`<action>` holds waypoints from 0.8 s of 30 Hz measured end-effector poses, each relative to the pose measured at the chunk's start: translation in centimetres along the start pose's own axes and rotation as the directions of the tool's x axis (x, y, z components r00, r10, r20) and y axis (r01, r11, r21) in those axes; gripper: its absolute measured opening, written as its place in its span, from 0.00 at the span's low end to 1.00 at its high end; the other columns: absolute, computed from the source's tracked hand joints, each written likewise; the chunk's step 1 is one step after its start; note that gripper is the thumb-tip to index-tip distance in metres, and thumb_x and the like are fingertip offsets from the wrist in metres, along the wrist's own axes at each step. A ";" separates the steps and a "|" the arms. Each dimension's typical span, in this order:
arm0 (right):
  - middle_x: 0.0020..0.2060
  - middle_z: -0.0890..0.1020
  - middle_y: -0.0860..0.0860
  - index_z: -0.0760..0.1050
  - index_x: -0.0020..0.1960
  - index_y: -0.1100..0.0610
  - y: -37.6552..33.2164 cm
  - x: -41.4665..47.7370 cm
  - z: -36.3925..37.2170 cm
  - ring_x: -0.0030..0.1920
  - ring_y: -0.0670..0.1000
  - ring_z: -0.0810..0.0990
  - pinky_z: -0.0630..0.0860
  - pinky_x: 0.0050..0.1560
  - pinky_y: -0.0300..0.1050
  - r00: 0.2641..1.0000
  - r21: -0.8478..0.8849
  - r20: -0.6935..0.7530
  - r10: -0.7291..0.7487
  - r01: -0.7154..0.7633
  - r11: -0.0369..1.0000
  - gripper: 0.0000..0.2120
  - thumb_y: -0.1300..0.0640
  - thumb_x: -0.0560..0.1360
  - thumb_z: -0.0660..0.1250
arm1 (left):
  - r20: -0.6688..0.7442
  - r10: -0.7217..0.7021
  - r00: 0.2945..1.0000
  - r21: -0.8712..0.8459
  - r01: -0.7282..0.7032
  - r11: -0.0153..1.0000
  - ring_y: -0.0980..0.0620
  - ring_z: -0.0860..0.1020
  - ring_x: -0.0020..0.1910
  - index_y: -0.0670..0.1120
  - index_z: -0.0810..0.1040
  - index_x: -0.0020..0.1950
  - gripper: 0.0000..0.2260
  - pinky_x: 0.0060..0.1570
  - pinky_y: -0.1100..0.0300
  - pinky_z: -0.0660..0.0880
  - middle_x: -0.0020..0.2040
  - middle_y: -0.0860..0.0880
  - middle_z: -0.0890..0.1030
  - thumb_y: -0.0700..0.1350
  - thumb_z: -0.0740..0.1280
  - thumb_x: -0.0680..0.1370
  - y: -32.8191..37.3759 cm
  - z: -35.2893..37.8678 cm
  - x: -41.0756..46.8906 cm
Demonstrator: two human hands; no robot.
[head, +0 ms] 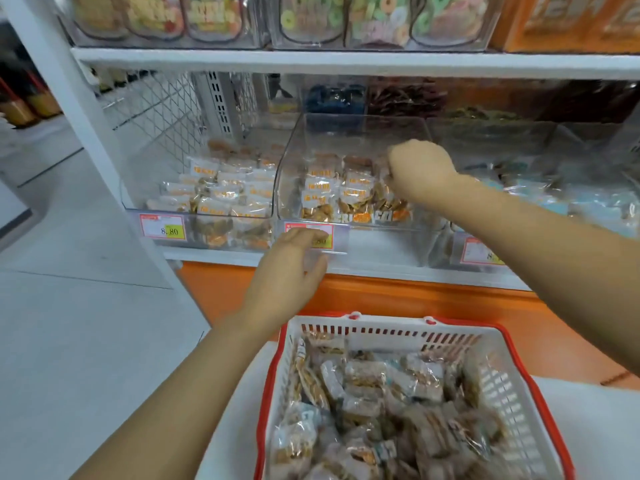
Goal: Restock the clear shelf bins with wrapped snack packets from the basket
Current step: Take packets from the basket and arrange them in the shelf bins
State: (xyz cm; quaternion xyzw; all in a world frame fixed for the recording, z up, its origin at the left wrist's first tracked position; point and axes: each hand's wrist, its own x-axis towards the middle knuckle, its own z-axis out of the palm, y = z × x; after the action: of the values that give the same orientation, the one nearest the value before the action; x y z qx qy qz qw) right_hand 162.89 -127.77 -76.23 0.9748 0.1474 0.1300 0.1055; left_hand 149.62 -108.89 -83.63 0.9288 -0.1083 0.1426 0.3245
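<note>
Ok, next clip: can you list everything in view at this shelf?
clear bins: three, transparent, side by side at hand level
snack packets: many, clear wrap with orange print, in left and middle bins
basket: one, white with red rim, foreground, holding more packets
price tags: three, red-edged, on bin fronts
ring sweets: many, pastel, top centre
orange boxes: count unclear, top right
left hand: on middle bin's front, over its tag
right hand: inside middle bin, fingers down on packets

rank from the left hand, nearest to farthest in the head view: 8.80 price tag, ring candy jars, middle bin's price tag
1. middle bin's price tag, at the left hand.
2. 8.80 price tag, leftward on the same shelf edge.
3. ring candy jars, up on the shelf above.
</note>
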 end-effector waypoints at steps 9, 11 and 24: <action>0.41 0.79 0.50 0.71 0.44 0.54 -8.1 -18.3 4.9 0.41 0.51 0.76 0.74 0.42 0.45 0.925 0.441 0.325 -0.196 0.035 0.897 0.12 0.45 0.77 0.64 | 0.547 -0.393 0.739 0.352 0.223 0.909 0.50 0.76 0.41 0.48 0.74 0.40 0.09 0.41 0.57 0.72 0.40 0.50 0.79 0.48 0.64 0.79 -5.7 -0.6 -9.6; 0.47 0.80 0.50 0.74 0.51 0.53 -9.9 -21.4 7.6 0.46 0.49 0.77 0.75 0.48 0.44 0.832 0.498 0.496 -0.248 -0.038 0.867 0.16 0.41 0.74 0.67 | 0.623 -0.421 0.659 0.430 0.161 0.888 0.48 0.77 0.48 0.45 0.78 0.48 0.09 0.48 0.55 0.75 0.49 0.47 0.81 0.48 0.62 0.80 -6.7 0.6 -12.0; 0.66 0.70 0.52 0.62 0.71 0.55 -14.8 -29.6 14.8 0.65 0.53 0.69 0.70 0.65 0.48 0.741 0.584 0.617 -0.264 -0.206 0.786 0.36 0.41 0.70 0.70 | 0.707 -0.459 0.538 0.496 0.087 0.864 0.45 0.76 0.55 0.42 0.72 0.65 0.16 0.51 0.56 0.73 0.59 0.43 0.77 0.49 0.60 0.80 -6.2 2.6 -16.6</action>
State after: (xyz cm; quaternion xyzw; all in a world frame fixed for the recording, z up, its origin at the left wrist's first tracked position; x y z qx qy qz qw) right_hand 135.91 -125.78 -100.39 0.9307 0.1497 -0.2865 -0.1714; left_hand 136.43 -103.99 -94.66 0.9405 -0.0614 -0.3288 0.0594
